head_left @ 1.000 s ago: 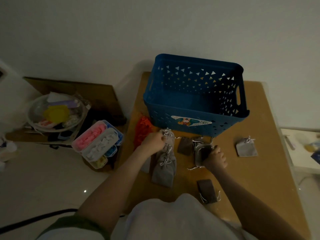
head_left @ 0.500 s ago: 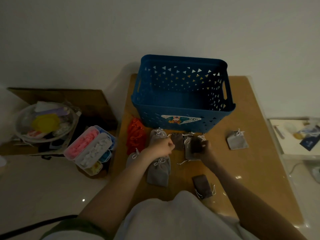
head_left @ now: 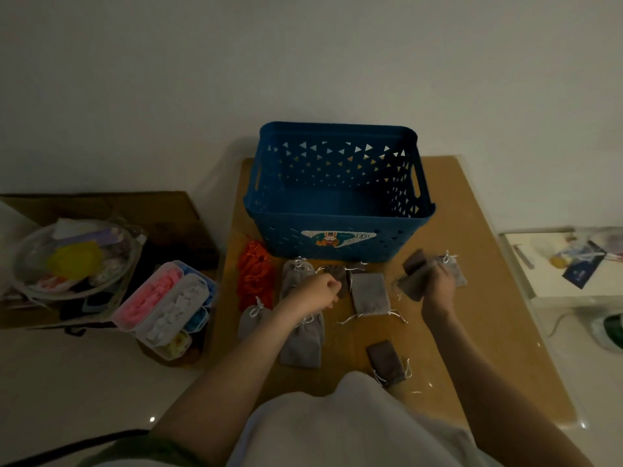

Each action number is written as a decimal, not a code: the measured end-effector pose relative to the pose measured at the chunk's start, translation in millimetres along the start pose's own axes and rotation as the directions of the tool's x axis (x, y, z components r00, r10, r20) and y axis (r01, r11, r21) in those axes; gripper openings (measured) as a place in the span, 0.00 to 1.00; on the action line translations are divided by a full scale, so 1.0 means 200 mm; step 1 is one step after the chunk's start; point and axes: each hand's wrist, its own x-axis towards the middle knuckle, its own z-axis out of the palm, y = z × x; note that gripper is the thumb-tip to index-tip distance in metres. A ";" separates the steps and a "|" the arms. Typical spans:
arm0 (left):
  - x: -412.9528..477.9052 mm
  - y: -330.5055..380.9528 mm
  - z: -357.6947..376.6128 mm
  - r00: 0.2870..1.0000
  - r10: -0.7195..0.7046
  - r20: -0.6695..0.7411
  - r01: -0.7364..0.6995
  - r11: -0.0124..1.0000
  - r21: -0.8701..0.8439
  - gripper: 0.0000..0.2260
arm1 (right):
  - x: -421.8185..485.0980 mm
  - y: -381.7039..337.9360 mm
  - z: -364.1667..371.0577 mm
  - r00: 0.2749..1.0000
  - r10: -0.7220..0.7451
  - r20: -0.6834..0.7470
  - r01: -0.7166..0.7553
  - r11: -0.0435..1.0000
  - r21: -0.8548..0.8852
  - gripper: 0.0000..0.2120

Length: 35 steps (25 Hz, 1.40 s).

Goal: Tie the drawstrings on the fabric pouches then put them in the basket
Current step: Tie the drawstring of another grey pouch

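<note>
A blue plastic basket (head_left: 340, 224) stands at the back of the wooden table (head_left: 478, 332); nothing shows inside it. Several grey and brown drawstring pouches lie in front of it. My right hand (head_left: 438, 291) is raised to the right of the basket front and holds a brown pouch (head_left: 413, 278). My left hand (head_left: 317, 293) is fisted low over the pouches; a dark brown pouch (head_left: 337, 276) lies by its knuckles, and I cannot tell whether it grips it. An untied grey pouch (head_left: 369, 293) lies flat between my hands. An orange mesh pouch (head_left: 254, 274) lies at the left edge.
A tied grey pouch (head_left: 455, 273) lies behind my right hand. A brown pouch (head_left: 387, 360) sits near the table's front edge. Left of the table are a compartment box (head_left: 165, 305) and a clear bowl (head_left: 70, 261) of small items. A white shelf (head_left: 566, 264) stands at right.
My right hand has lifted a brown pouch off the table and carried it to the right. My left hand stayed fisted over the pouches. The camera view shifted.
</note>
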 end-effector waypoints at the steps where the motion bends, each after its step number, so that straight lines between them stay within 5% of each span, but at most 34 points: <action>1: 0.00 0.03 0.01 1.000 -0.004 0.004 0.004 0.998 -0.055 0.12 | -0.02 -0.02 0.02 0.998 0.004 0.060 -0.006 1.000 0.023 0.09; 5: -0.05 0.14 0.03 0.999 0.005 0.034 0.005 0.957 -0.289 0.21 | -0.12 -0.03 0.10 0.935 0.000 0.356 0.023 0.998 -0.059 0.04; 12: -0.08 0.17 0.02 0.995 0.006 0.100 0.060 0.764 -0.643 0.13 | -0.19 -0.07 0.14 0.703 0.053 0.709 -0.157 0.984 0.082 0.20; 15: -0.07 0.13 -0.03 0.995 0.095 -0.017 -0.096 0.950 -0.298 0.11 | -0.19 -0.09 0.14 0.676 0.089 0.731 -0.150 0.989 0.018 0.29; 19: -0.06 0.07 -0.09 0.955 0.276 -0.111 -0.260 0.955 0.143 0.05 | -0.18 -0.11 0.16 0.731 0.188 0.656 -0.020 0.967 -0.254 0.22; 22: -0.05 0.07 -0.10 0.935 0.326 -0.141 -0.285 0.926 0.249 0.04 | -0.20 -0.12 0.19 0.714 0.201 0.670 0.015 0.953 -0.302 0.12; 26: -0.06 0.08 -0.11 0.936 0.326 -0.135 -0.290 0.929 0.230 0.08 | -0.19 -0.08 0.23 0.706 0.170 0.688 0.091 0.941 -0.325 0.12; 28: -0.08 0.08 -0.12 0.939 0.297 -0.172 -0.279 0.952 0.126 0.17 | -0.18 -0.06 0.25 0.730 0.183 0.659 0.038 0.952 -0.305 0.08; 30: -0.09 0.08 -0.12 0.958 0.132 -0.255 -0.203 0.939 -0.277 0.25 | -0.17 -0.06 0.26 0.748 0.156 0.645 -0.066 0.985 -0.161 0.06; 32: -0.08 0.09 -0.12 0.968 -0.124 -0.217 -0.079 0.670 -0.739 0.25 | -0.18 -0.09 0.27 0.780 0.095 0.619 -0.114 0.993 -0.009 0.08; 33: -0.07 0.09 -0.12 0.960 -0.219 -0.173 -0.024 0.554 -0.832 0.22 | -0.19 -0.11 0.27 0.802 0.065 0.593 -0.106 0.994 0.035 0.08; 34: -0.06 0.10 -0.11 0.952 -0.267 -0.150 0.025 0.556 -0.831 0.19 | -0.19 -0.12 0.27 0.828 0.047 0.558 -0.092 0.994 0.051 0.09; 35: -0.06 0.11 -0.10 0.952 -0.265 -0.152 0.065 0.663 -0.746 0.17 | -0.20 -0.13 0.28 0.855 0.033 0.518 -0.064 0.997 0.043 0.11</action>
